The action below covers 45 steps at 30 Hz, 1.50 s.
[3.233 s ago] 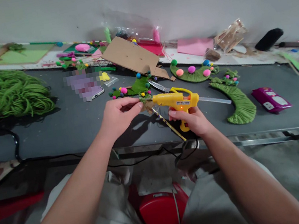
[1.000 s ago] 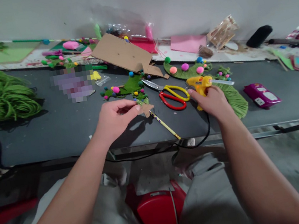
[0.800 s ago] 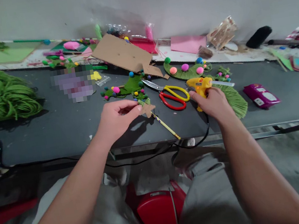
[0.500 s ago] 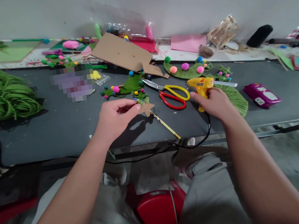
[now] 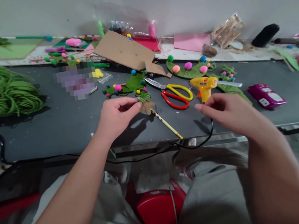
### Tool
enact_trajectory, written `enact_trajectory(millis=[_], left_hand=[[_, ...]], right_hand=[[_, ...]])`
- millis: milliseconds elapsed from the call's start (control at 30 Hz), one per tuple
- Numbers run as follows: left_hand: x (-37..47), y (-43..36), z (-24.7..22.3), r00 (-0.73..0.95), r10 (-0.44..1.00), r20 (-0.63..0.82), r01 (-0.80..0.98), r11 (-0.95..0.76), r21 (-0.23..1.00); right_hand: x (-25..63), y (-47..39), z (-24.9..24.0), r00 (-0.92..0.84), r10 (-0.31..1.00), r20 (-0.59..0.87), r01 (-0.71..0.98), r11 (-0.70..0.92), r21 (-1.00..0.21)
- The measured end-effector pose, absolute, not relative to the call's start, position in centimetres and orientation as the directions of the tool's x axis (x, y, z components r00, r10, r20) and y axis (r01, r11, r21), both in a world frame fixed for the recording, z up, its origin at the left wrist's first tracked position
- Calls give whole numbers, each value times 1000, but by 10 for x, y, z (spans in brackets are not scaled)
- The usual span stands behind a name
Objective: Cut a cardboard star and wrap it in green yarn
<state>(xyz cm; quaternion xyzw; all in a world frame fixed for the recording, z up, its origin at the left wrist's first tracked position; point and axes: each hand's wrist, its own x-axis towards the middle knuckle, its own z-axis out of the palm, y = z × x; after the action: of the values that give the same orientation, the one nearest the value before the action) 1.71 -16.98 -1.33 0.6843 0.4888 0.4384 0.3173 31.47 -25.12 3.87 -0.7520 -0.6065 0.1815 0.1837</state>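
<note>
My left hand [image 5: 120, 117] pinches a small brown cardboard star [image 5: 148, 107] just above the table, with green yarn behind its upper part. A pencil [image 5: 167, 123] with a pale patterned body lies beside the star. My right hand [image 5: 228, 112] is at the lower end of a yellow glue gun [image 5: 204, 86], thumb and fingers apart and not wrapped round it. The gun carries a clear glue stick at its back, and its black cord hangs over the table edge. Between the hands lie scissors [image 5: 173, 94] with one red and one yellow handle.
A heap of green yarn [image 5: 0, 93] sits at the left. Yarn-wrapped green shapes with pompoms [image 5: 188, 70], a cardboard sheet [image 5: 125, 51] and a clear plastic bag [image 5: 132, 25] lie toward the wall. A purple packet [image 5: 267, 95] rests at the right.
My right hand has come off the glue gun's handle and moved down and to the right; the gun stays on the table. My left hand keeps its pinch on the star.
</note>
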Motion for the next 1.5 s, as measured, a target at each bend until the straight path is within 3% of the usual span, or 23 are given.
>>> enact_trajectory(millis=[67, 133, 267, 467, 867, 1500], left_hand=[[20, -172, -12, 133, 943, 305, 382, -333, 862], [25, -175, -11, 115, 935, 334, 372, -353, 858], [33, -183, -11, 85, 909, 409, 366, -410, 835], [36, -187, -17, 85, 877, 472, 325, -472, 819], [37, -194, -11, 153, 799, 582, 453, -580, 677], [40, -200, -14, 146, 793, 592, 479, -580, 659]], right_hand=[[290, -252, 38, -9, 998, -69, 678, -45, -734], [263, -249, 31, -168, 980, -104, 476, -12, -880], [225, -235, 13, -287, 951, -113, 200, -56, -978], [211, -225, 3, -192, 972, -133, 31, -130, -991], [208, -217, 5, -248, 951, -186, -11, -195, -981], [209, -216, 4, -297, 940, -169, -64, -196, -979]])
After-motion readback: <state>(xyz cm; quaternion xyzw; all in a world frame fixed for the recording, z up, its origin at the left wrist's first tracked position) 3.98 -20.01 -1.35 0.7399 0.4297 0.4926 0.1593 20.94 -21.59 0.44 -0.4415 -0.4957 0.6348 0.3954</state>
